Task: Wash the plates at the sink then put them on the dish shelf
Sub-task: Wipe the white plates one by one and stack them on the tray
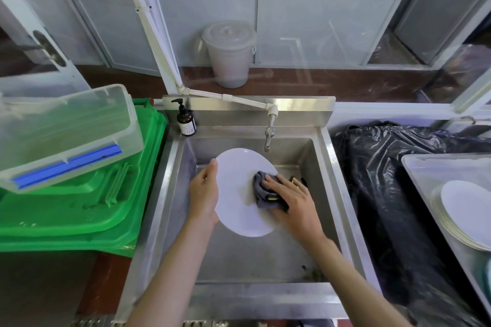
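Sink [337, 194] holds your white plate [239, 194] tilted over its middle. Left hand [203, 194] grips the rim at nine o'clock; right hand [292, 202] presses a gray cloth [261, 194] at three, fingers nearly flat. Plate looks stiff, breakable and likely slippery, so hold the edges. Soap bottle [186, 119] label is too small to read.

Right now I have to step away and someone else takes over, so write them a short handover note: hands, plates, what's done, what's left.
Left hand holds the plate by its left edge, tilted over the sink.
Right hand presses a grey cloth on the plate's right side.
Tap shows no running water.
More plates are stacked in the tray on the right; washed or not, I cannot tell.
Done: nothing visibly shelved.
Left: finish wiping this plate, rinse it, do the rest, move all to the dish shelf, which is not in view.
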{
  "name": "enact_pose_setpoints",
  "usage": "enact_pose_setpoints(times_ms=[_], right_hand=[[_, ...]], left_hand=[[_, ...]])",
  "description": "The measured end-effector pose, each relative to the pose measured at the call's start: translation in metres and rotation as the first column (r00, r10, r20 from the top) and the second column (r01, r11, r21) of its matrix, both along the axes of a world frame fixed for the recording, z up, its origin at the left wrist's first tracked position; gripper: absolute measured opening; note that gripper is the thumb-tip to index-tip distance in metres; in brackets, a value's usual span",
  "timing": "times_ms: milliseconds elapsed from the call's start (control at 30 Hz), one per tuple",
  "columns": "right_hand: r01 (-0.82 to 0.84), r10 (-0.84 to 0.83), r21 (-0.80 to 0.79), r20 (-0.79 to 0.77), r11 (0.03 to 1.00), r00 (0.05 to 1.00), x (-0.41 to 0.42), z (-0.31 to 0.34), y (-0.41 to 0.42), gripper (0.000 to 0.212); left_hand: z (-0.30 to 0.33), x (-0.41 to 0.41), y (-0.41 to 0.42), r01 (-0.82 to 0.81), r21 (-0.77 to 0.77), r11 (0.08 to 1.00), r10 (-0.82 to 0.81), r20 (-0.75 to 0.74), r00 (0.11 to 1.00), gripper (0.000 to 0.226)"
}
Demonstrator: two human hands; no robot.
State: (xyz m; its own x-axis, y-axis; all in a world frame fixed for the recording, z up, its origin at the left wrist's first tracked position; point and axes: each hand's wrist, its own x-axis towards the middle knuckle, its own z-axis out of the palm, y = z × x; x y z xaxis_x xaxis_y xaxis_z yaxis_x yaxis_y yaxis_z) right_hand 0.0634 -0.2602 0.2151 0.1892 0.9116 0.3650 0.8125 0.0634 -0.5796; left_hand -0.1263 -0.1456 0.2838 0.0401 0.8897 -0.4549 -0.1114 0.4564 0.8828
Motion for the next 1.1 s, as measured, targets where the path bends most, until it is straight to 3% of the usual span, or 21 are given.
enact_pose_setpoints(times_ms=[100,233,300,400,500,600,733,833,967,1100], right_hand=[[0.001,0.0,0.097,-0.009,0.995,1.0,-0.035,0.004,-0.022,0.048],[-0.025,0.024,0.106,0.007,0.994,1.0,-0.059,0.009,-0.033,0.041],[0.037,-0.035,0.088,-0.03,0.995,0.999,-0.055,0.014,-0.021,0.039],[0.21,-0.207,-0.008,-0.206,0.978,0.956,-0.044,0.024,0.009,0.042],[0.265,-0.273,-0.07,-0.158,0.962,0.949,-0.037,0.036,0.04,0.051],[0.138,-0.139,-0.021,-0.094,0.99,0.986,-0.047,0.044,0.057,0.054],[-0.064,0.066,0.034,-0.088,0.997,0.994,-0.081,0.05,0.049,0.056],[-0.142,0.147,0.066,-0.086,0.988,0.985,-0.087,0.046,0.036,0.049],[-0.266,0.268,0.045,-0.063,0.963,0.961,-0.079,0.038,0.013,0.055],[-0.396,0.393,-0.037,-0.064,0.918,0.917,-0.062,0.036,-0.014,0.061]], left_hand=[[0.008,0.001,0.004,-0.072,0.011,0.997,0.072,0.034,0.997,0.027],[0.012,-0.001,0.003,-0.083,0.009,0.996,0.083,0.06,0.995,0.024],[0.011,-0.002,0.001,-0.088,0.028,0.996,0.087,0.051,0.995,0.025],[0.007,-0.003,-0.002,-0.064,0.031,0.997,0.062,0.04,0.997,0.028],[-0.001,-0.004,-0.008,0.018,0.037,0.999,-0.018,0.003,1.0,0.032],[-0.002,0.001,-0.012,0.076,-0.005,0.997,-0.076,0.019,0.997,0.037],[0.006,0.004,-0.01,0.089,-0.139,0.986,-0.064,0.178,0.982,0.048],[0.008,-0.004,-0.004,0.144,-0.221,0.965,-0.091,0.233,0.968,0.041],[0.008,-0.005,-0.002,0.138,-0.278,0.95,-0.101,0.144,0.984,0.04],[0.001,0.002,-0.004,0.072,-0.205,0.976,-0.063,0.049,0.997,0.038]])
